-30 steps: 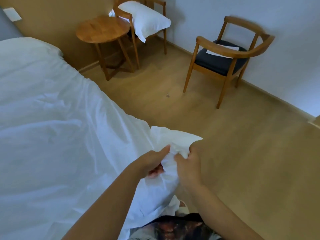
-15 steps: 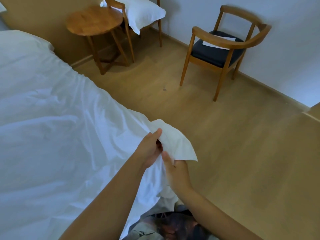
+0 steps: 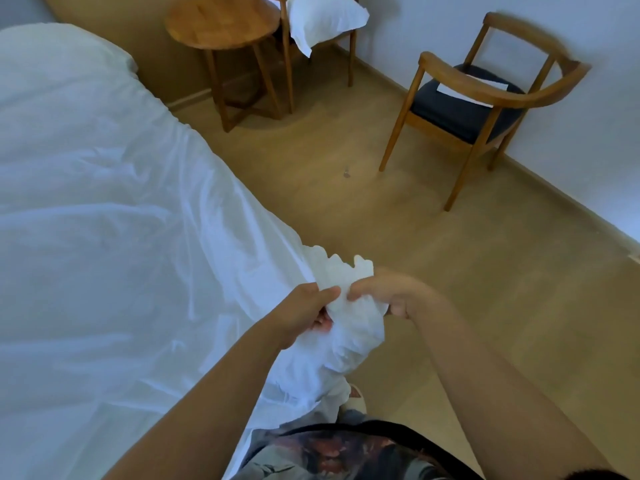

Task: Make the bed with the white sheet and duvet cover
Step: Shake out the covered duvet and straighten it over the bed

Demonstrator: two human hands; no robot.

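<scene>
Pale wood flooring (image 3: pixel 398 244) runs from the bed to a plain white wall (image 3: pixel 595 140) at about three o'clock. At twelve o'clock a round wooden table (image 3: pixel 221 26) stands beside a chair carrying a white pillow (image 3: pixel 325 22), probably parked there to keep it off the mattress while the bedding goes on. At two o'clock an armchair (image 3: pixel 485 105) with a dark seat holds a sheet of paper (image 3: pixel 471 89).

The white bedding (image 3: pixel 121 237) covers the bed from nine round to eleven o'clock, creased but mostly spread; whether it is the sheet or the duvet cover I can't say from where I stand. Its near corner (image 3: pixel 349 306) is lifted off the bed's edge toward five o'clock, gathered into a bunch between both hands. The left hand (image 3: pixel 304 313) pinches it with the thumb on top; the right hand (image 3: pixel 384 296), blurred, has its fingers curled into the same bunch, just beside the left. Holding the two so close looks like a way of finding the true corner or seam before pulling it taut. The cloth below hangs slack against the person's legs, so squaring and tucking this corner seems yet to be done.
</scene>
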